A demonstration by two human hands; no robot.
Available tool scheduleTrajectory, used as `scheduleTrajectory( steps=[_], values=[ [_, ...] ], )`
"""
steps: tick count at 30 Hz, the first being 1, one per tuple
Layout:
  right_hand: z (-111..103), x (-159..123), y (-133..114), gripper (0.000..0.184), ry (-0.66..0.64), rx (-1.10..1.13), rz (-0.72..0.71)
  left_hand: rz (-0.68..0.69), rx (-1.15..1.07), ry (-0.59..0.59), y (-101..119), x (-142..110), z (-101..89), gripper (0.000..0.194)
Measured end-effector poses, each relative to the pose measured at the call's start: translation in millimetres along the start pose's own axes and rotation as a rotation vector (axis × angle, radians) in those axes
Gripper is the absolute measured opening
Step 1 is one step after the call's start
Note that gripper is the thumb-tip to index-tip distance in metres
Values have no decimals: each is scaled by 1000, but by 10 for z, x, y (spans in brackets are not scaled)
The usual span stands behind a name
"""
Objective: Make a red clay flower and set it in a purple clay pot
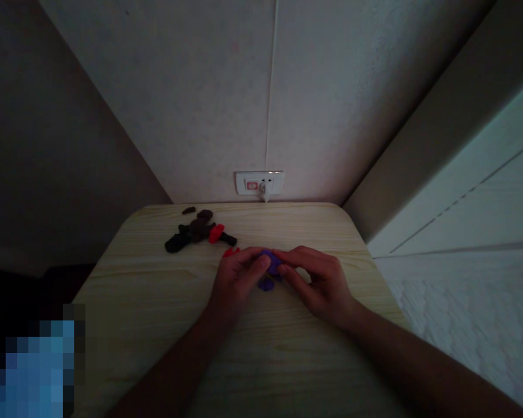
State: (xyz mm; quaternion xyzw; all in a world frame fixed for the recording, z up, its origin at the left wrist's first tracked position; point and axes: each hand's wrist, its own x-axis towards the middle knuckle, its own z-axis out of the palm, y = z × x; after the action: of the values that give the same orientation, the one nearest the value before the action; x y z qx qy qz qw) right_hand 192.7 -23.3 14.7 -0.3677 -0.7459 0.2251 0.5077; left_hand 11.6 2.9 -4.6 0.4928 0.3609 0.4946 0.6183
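Observation:
Both hands meet over the middle of a pale wooden table [157, 302]. My left hand [237, 278] and my right hand [318, 281] pinch a small purple lump [271, 261] between their fingertips. A second purple piece [265, 283] lies on the table just under them. A small red piece [230, 252] rests beside my left hand's knuckles. The light is dim, so the material looks like soft clay but I cannot be sure.
A cluster of black, brown and red pieces [198, 232] lies at the table's far left. A wall socket [259, 183] with a plugged white cable sits behind the table. A white panel [462, 197] stands to the right. A blurred blue patch [35, 371] fills the lower left.

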Motion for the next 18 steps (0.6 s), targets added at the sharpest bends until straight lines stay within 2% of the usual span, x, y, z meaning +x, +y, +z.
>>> scheduleTrajectory(
  steps=[10, 13, 18],
  values=[
    [35, -2, -38, 32, -41, -24, -38, 0, 28, -67, 37, -4, -40, 14],
    [46, -24, -2, 33, 5, -62, -25, -20, -59, -23, -2, 13, -22, 14],
    [72, -33, 29, 47, 30, 0, 42, -92, -217, 100, -19, 51, 19, 24]
  ],
)
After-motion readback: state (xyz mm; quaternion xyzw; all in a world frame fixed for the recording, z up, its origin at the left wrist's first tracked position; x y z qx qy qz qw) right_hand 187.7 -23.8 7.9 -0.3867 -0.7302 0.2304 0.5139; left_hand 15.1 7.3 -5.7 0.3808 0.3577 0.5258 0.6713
